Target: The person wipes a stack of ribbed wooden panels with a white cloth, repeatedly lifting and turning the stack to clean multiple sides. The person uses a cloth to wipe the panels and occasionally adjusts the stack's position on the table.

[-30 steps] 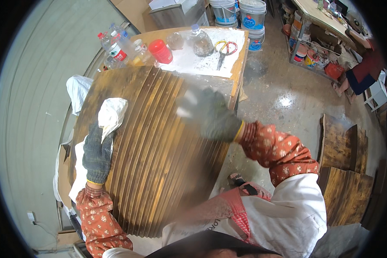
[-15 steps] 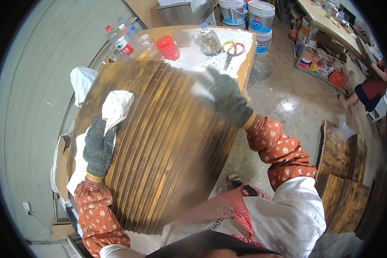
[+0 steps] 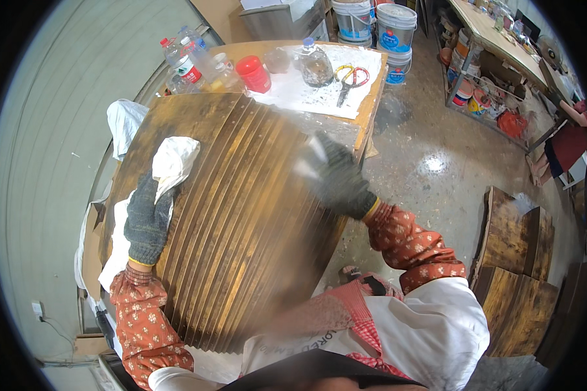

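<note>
Brown stained wooden boards (image 3: 176,120) lie fanned on a table, their overlapping edges making a row of ridges. On their left part is my left hand (image 3: 148,225) in a dark knit glove, closed on a bunched white cloth (image 3: 176,159) that sticks out past the fingers. More white cloth (image 3: 119,244) lies beside and under that hand. My right hand (image 3: 339,177), gloved the same way and smeared by motion, is over the right side of the ridged boards. A blurred white wad (image 3: 312,158), whose kind I cannot make out, is pinched at its fingers.
Behind the boards stand plastic bottles (image 3: 188,65), a red-lidded jar (image 3: 253,73), a clear jug (image 3: 316,65) and scissors (image 3: 349,85) on white sheeting. Buckets (image 3: 396,32) are stacked beyond. More boards (image 3: 512,274) rest at the right. A person (image 3: 567,133) is at the far right.
My right hand has moved nearer to me and slightly left over the boards, with the white wad still at its fingers. My left hand has stayed almost in place.
</note>
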